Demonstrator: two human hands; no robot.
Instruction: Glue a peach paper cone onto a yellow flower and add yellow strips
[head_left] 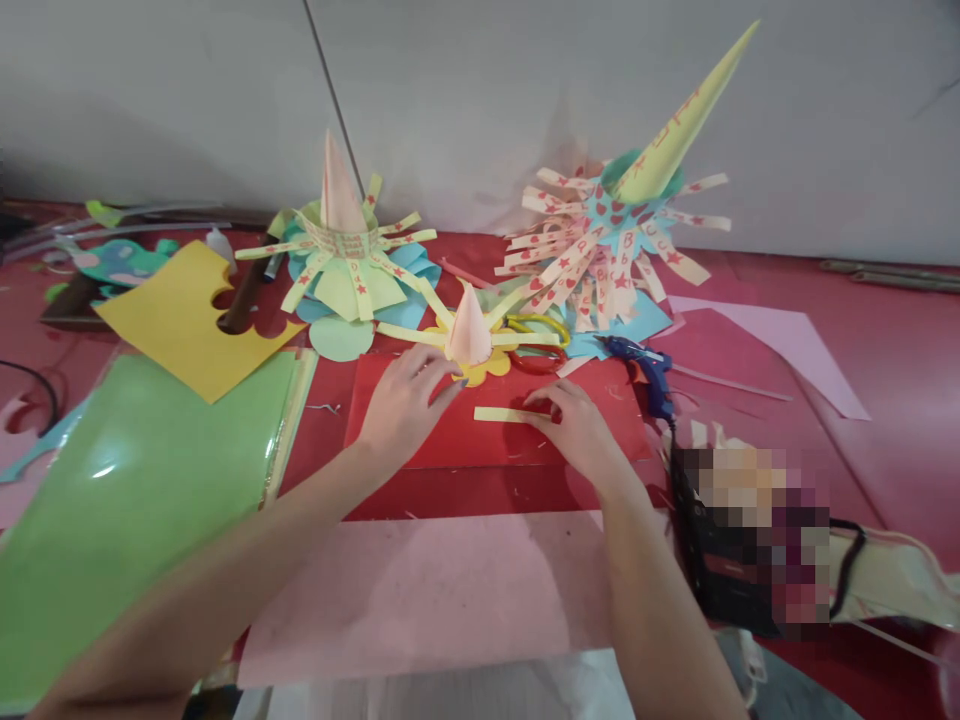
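A small paper craft stands on a red sheet [420, 440]: a pink paper cone [470, 330] on a yellow paper flower [491, 372], with pale yellow strips [409, 335] reaching outward. My left hand [405, 405] is at its left side, fingertips and thumb closed at the flower's edge. To the right of it, my right hand [574, 425] pinches one end of a loose pale yellow paper strip [499, 414], which lies level just above or on the red sheet. Yellow-handled scissors [551, 325] and red-handled scissors [534, 362] lie partly hidden behind the craft.
Larger cone-topped paper crafts stand behind, one at left [345, 250] and a taller one at right [622, 230]. A blue glue gun [649, 370] lies right of my hand. At left are yellow cut paper [180, 320] and a green sheet pack [157, 500]. Pink paper [420, 590] lies in front.
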